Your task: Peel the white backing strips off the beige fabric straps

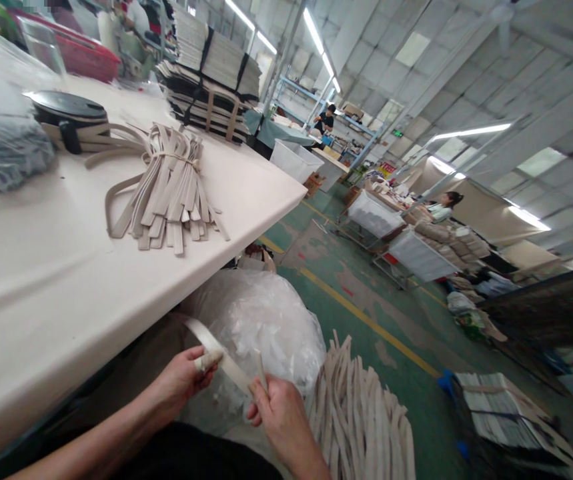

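A light beige fabric strap point(236, 373) is stretched between my two hands, below the table edge. My left hand point(186, 377) pinches it, and a pale wrap covers one fingertip. Closed on the same strap is my right hand point(279, 410), with a short end poking up past the thumb. Just behind the hands bulges a clear plastic bag point(266, 320). Many similar loose straps point(361, 413) hang in a thick bunch to the right of my right hand. On the table lies a tied bundle of beige straps point(171, 193), its cut ends fanned toward the near edge.
The cloth-covered table point(216, 267) fills the left. On it stand a black lidded mug point(73, 117), a bagged grey bundle point(6, 150) and a strapped stack of panels point(211, 80). White bins point(421, 253) and another person point(441, 208) are across the aisle. Bound panels point(501, 407) sit at lower right.
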`<state>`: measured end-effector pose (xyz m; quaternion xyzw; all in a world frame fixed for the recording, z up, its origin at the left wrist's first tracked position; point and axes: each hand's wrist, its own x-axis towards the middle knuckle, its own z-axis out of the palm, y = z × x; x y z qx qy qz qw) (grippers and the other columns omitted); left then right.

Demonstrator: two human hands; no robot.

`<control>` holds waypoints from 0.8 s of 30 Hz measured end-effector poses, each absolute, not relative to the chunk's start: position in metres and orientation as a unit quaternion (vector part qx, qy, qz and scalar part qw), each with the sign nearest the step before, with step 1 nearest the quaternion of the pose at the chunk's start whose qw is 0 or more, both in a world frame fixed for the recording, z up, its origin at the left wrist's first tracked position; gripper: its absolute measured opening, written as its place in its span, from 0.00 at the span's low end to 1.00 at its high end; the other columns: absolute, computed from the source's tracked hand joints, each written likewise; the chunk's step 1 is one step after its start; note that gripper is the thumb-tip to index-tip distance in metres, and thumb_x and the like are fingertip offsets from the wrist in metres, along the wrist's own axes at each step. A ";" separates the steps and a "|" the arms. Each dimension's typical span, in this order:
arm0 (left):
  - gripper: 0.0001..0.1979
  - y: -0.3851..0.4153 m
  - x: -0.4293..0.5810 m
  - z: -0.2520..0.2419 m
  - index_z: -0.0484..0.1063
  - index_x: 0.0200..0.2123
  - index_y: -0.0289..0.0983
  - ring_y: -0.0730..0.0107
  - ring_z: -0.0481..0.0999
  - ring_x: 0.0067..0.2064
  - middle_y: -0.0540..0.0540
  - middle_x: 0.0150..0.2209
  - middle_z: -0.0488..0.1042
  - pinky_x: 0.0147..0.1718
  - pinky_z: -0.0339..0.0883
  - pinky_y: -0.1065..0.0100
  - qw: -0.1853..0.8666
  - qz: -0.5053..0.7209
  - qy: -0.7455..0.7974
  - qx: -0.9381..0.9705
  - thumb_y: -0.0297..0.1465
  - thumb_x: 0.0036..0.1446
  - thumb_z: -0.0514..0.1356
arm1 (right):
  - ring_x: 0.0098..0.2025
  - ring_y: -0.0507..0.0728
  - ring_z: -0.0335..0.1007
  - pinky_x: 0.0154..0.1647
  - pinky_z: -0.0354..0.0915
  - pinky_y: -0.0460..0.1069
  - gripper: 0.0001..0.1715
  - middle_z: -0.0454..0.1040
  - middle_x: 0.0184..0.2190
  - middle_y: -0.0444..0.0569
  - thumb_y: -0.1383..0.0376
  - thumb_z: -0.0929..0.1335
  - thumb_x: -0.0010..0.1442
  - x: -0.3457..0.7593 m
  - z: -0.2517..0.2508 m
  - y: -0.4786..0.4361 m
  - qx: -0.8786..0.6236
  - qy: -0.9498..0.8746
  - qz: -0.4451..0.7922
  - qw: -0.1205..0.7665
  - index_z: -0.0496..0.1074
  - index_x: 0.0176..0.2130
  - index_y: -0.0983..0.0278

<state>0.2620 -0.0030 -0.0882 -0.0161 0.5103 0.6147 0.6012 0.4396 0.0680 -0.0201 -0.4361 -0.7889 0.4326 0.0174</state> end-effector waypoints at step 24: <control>0.21 -0.033 0.296 -0.046 0.73 0.25 0.31 0.78 0.68 0.19 0.46 0.21 0.73 0.20 0.62 0.77 0.819 0.455 0.344 0.065 0.41 0.39 0.76 | 0.49 0.58 0.74 0.53 0.66 0.51 0.15 0.77 0.48 0.51 0.55 0.68 0.63 0.419 -0.057 0.072 -0.229 -0.718 0.621 0.216 0.81 0.39 0.60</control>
